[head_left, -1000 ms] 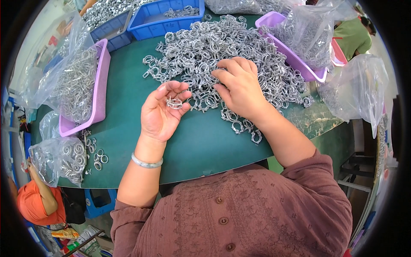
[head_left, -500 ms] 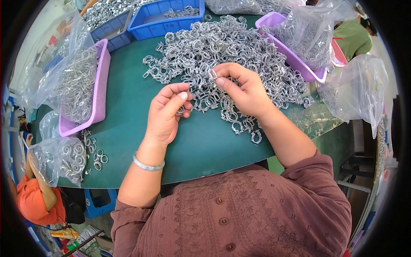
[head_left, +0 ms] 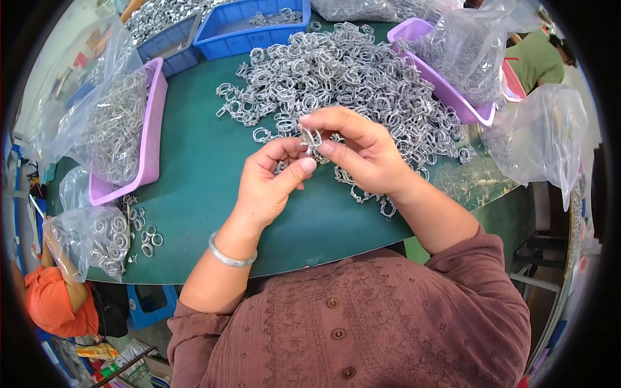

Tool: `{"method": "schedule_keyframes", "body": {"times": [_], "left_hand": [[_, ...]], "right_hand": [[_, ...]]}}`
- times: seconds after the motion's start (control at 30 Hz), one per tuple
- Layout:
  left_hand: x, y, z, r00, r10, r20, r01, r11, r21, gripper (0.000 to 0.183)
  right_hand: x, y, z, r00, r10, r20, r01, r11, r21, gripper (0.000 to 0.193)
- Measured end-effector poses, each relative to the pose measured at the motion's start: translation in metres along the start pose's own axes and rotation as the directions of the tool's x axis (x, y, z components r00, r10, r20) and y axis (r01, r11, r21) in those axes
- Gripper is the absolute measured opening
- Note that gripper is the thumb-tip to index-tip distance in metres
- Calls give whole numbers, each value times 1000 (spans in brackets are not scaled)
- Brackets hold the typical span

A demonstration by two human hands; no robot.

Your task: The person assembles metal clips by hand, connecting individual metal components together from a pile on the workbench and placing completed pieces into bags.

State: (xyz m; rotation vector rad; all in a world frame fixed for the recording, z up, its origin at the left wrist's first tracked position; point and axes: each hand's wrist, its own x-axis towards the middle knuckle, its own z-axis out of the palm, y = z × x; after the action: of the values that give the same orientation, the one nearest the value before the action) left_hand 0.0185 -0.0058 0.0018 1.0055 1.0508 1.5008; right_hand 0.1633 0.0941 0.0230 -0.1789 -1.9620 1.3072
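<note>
My right hand (head_left: pixel 362 150) pinches a small silver metal ring-shaped piece (head_left: pixel 311 138) between thumb and forefinger. Close beside it, my left hand (head_left: pixel 273 178) is curled with its fingertips by that piece. A bit of another silver metal ring piece (head_left: pixel 279 167) shows within the left fingers, mostly hidden. Both hands are just over the near edge of a big heap of like silver ring pieces (head_left: pixel 349 71) on the green table (head_left: pixel 194 142). A pale bangle circles my left wrist.
A purple basket (head_left: pixel 152 139) with bagged metal pieces stands at left, another purple basket (head_left: pixel 446 97) at right. Blue bins (head_left: pixel 252 40) line the back. Loose rings (head_left: pixel 151 239) and a plastic bag (head_left: pixel 77 242) lie front left. Co-workers in orange (head_left: pixel 55 301) and green (head_left: pixel 535 59) are nearby.
My hands have come together. The right one has moved slightly down and left with its ring piece, and the left one has moved right toward it.
</note>
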Motion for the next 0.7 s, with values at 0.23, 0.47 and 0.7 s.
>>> {"method": "schedule_keyframes", "body": {"times": [0.23,0.47,0.7], "left_hand": [[1,3,-1,995,32,-96,-37,998,-51,17],[2,2,-2,979,140,-147,-127,987,96,15],[3,2,-2,974,160,-163,-140,982,125,16]], "right_hand": [[-4,9,2,992,122,-28,-117,984,135,29],[-3,8,3,980,199,-8,-192,954,233,27],[-3,7,1,963,270,4,-260,922,287,25]]}}
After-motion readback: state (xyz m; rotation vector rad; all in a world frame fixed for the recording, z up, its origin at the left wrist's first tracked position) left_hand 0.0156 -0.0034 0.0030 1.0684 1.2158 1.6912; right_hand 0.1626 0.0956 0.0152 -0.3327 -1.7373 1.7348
